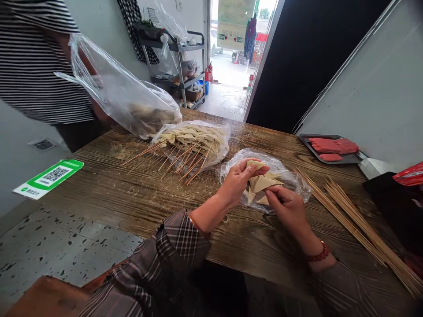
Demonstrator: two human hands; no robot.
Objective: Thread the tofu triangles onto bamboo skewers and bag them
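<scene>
Sheet (254, 163) pinched in the left hand (236, 180), I see, right hand (287, 204) gripping a pale piece (264, 182) over the plastic bag (297, 178), skewers (363, 225) lying right.

Your left hand (235, 180) and right hand (291, 209) pinch thin, pale-yellow folded sheets (264, 181) over a crumpled clear plastic bag (299, 187) on the dark brown wooden table (132, 189). From your hands, skewered pale-yellow pieces (194, 134) lie bagged at ten o'clock, beside a large clear bag (122, 90) near a person in black-and-white stripes (36, 70). Thin bare wooden skewers (357, 229) lie at four, a grey tray (350, 158) of pink slabs (333, 145) at two, a green-and-white QR card (53, 178) at nine.
</scene>
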